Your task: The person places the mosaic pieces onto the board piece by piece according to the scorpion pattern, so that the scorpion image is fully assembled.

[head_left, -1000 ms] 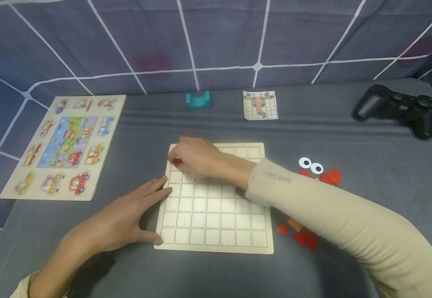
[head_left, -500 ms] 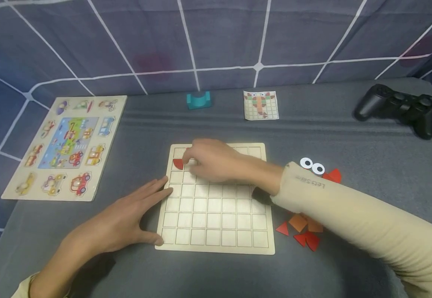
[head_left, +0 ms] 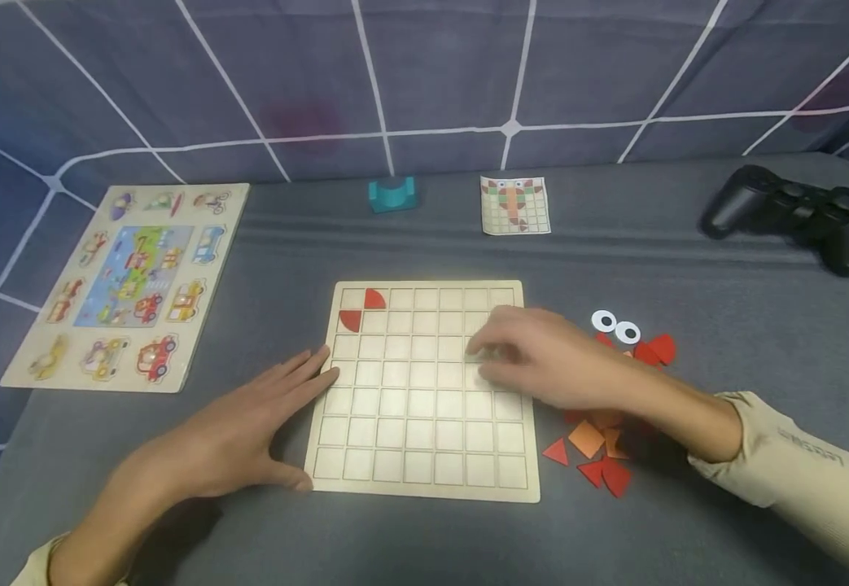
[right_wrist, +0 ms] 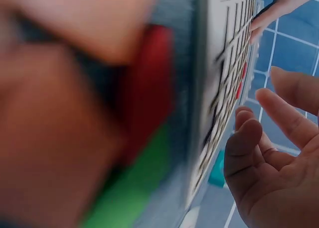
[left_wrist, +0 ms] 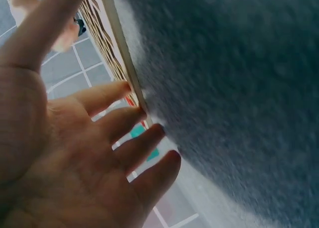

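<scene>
A pale wooden grid board [head_left: 424,492] lies flat in the head view. Two red quarter-circle tiles sit in its upper left: one tile [head_left: 375,299] in the top row, the other tile [head_left: 351,321] one row lower in the first column. My left hand [head_left: 237,439] rests at the board's left edge, fingers spread, fingertips on the rim. Over the board's right edge hovers my right hand [head_left: 552,356], its fingers loosely bent; nothing shows between them in the right wrist view. It partly hides a pile of tiles, with orange squares [head_left: 587,439] and a red triangle [head_left: 556,452].
Two eye discs [head_left: 603,321] and red tiles [head_left: 662,348] lie right of the board. Behind it are a teal block [head_left: 392,196] and a pattern card [head_left: 515,207]. A vehicle puzzle [head_left: 200,342] lies at left, a black game controller [head_left: 790,216] at far right.
My right hand has moved right, from the board's upper left to its right edge. A second red quarter-circle tile now shows in the top row. My left hand stays in place.
</scene>
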Available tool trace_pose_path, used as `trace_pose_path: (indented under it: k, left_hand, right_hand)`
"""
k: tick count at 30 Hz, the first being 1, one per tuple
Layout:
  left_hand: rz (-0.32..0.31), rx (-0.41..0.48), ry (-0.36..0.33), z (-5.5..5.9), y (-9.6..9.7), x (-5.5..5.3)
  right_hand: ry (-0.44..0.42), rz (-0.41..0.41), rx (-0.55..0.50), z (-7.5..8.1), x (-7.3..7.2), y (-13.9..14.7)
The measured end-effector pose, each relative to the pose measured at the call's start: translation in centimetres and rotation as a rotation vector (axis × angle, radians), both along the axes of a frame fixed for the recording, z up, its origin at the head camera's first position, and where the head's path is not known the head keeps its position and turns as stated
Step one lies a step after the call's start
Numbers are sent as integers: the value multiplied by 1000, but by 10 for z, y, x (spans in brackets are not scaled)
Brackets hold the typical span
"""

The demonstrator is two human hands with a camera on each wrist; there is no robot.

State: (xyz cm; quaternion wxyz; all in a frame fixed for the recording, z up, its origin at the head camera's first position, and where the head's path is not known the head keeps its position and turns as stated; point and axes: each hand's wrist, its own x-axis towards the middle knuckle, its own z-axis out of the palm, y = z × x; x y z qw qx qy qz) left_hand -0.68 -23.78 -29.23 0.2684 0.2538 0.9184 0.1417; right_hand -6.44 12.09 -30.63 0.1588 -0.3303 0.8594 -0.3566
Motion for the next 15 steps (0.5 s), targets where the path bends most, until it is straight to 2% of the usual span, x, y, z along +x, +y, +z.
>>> trace_pose_path:
  k: [6,10,15]
  left_hand:
    - [-23,10,-15,0,-6,-1]
    - [-23,15,6,-1,-6,0]
    - [-34,5,36,-3,-2,1]
  right_hand:
    - [17,-72,-18,3,12,36]
    - [43,-133,-46,6,11,58]
    - [78,-176,3,3,11,78]
